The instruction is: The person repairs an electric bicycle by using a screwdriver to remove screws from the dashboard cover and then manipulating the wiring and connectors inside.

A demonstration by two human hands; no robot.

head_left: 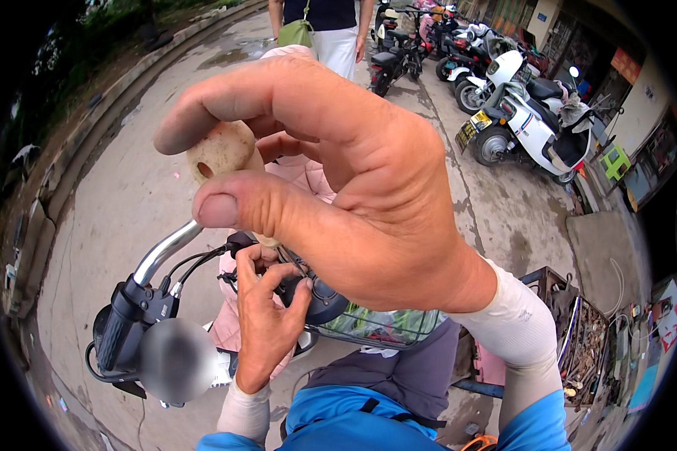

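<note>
Close to the camera, my right hand point(376, 203) is wrapped round a beige, rounded handle-like piece point(222, 150) with a small dark hole near its end. The thumb presses it from below and the fingers curl over the top; the rest of it is mostly hidden behind the hand. Lower down, my left hand point(265, 308) has its fingers bent and pinched beside the middle of a two-wheeler's handlebar point(162, 252), among black cables. Whatever lies in that pinch is too small or covered to name. A black round part point(325, 302) sits just right of the left thumb.
A wire basket point(380, 331) with green contents stands before my legs. The black handlebar grip point(116, 338) juts out at left. A metal crate point(579, 346) of loose parts is at right. A person point(331, 45) stands ahead; parked scooters point(534, 120) line the right side.
</note>
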